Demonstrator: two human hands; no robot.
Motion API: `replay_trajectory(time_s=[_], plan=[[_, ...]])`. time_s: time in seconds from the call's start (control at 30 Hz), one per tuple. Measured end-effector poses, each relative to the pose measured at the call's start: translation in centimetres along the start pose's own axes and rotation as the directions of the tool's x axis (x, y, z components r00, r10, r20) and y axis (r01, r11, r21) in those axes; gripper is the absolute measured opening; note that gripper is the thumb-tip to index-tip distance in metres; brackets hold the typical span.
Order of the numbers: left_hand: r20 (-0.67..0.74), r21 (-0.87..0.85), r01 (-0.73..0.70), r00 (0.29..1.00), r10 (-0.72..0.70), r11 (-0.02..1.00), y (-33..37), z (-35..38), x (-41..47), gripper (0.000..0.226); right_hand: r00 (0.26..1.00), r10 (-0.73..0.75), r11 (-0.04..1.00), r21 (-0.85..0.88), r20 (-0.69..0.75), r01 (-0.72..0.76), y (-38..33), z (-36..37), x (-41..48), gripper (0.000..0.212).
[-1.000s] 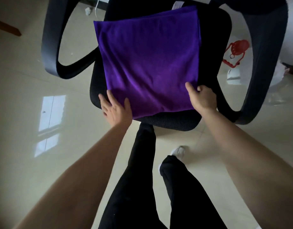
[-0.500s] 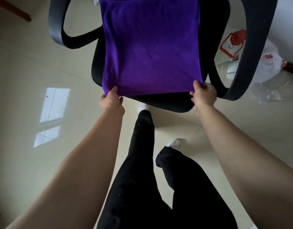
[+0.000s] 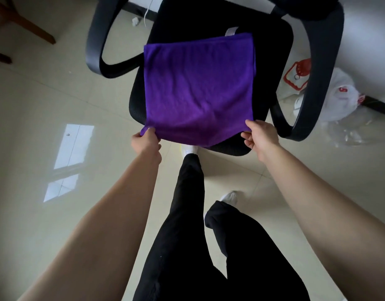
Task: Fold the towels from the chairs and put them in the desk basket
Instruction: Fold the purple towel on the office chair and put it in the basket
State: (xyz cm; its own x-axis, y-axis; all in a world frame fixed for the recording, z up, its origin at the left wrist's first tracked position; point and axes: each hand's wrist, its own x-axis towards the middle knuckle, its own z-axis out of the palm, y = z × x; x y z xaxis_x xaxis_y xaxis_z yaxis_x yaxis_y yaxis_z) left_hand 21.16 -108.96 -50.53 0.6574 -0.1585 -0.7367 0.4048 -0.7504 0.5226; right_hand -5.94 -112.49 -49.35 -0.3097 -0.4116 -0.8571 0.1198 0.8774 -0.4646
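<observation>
Black trouser legs (image 3: 182,246) fill my lower view above glossy pale floor tiles (image 3: 35,127). My left hand (image 3: 146,141) and right hand (image 3: 261,135) each pinch a near corner of the soft purple towel (image 3: 198,88), a smooth square spread on the black mesh chair (image 3: 271,61) seat. Crumpled plastic bags (image 3: 339,98) lie beyond its right armrest.

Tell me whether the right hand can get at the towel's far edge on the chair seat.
Probably yes: nothing lies on the purple towel, and the armrest stands off to the side. But the right hand pinches its near corner.
</observation>
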Motion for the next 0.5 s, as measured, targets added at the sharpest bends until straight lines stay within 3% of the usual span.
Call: replay_trajectory(time_s=[0.1, 0.23, 0.33, 0.5], plan=[[-0.034, -0.004, -0.071, 0.997, 0.071, 0.997, 4.5, 2.0, 1.9, 0.013, 0.993, -0.102, 0.992, 0.073, -0.053, 0.106, -4.2, 1.8, 1.4, 0.028], [-0.071, 0.089, -0.198, 0.976, 0.205, 0.976, 10.1, 4.9, 5.3, 0.035, 0.985, -0.158, 0.984, 0.073, -0.065, 0.162, -9.8, 3.5, 4.1, 0.017], [-0.016, 0.152, -0.284, 0.957, 0.290, 0.947, 13.6, 7.1, 7.2, 0.018, 0.985, -0.162, 0.985, 0.049, -0.057, 0.165, -12.9, 5.0, 6.3, 0.008], [0.032, 0.156, -0.226, 0.974, 0.224, 0.961, 17.4, 10.4, 9.4, 0.010, 0.989, -0.123, 0.990, 0.064, -0.083, 0.128, -16.0, 7.8, 9.4, 0.011]])
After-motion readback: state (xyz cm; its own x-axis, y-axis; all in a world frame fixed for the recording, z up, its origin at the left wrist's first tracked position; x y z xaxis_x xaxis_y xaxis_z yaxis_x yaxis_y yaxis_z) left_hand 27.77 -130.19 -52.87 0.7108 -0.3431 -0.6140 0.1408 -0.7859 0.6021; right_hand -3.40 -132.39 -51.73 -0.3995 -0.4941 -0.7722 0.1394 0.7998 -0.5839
